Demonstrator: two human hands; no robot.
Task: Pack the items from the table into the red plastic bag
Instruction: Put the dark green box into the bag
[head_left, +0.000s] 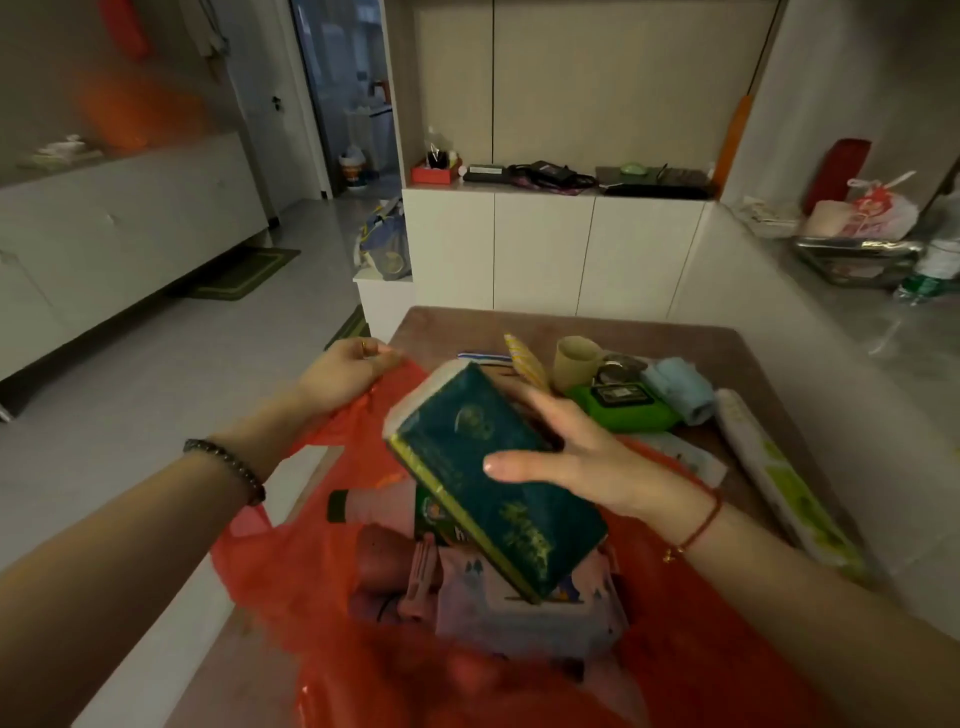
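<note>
Green pack (483, 467) tilted over red bag (291, 561) mouth, near end inside | right hand (587, 457) spread wide, gripping pack, thumb on top | left hand (348, 371) pinching red bag handle at table (779, 364) far-left edge | cup (574, 361), wipes (623, 415) on table, far right

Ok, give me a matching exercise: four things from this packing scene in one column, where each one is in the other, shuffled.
Things
1. dark green packet
2. beige cup
3. pink pack
4. red plastic bag

Places
A. standing on the table, beyond the bag
B. pinched at its handle by the left hand
C. lying inside the bag
D. gripped by the right hand, over the bag

Pairs: 1-D, 2-A, 3-C, 4-B
</note>
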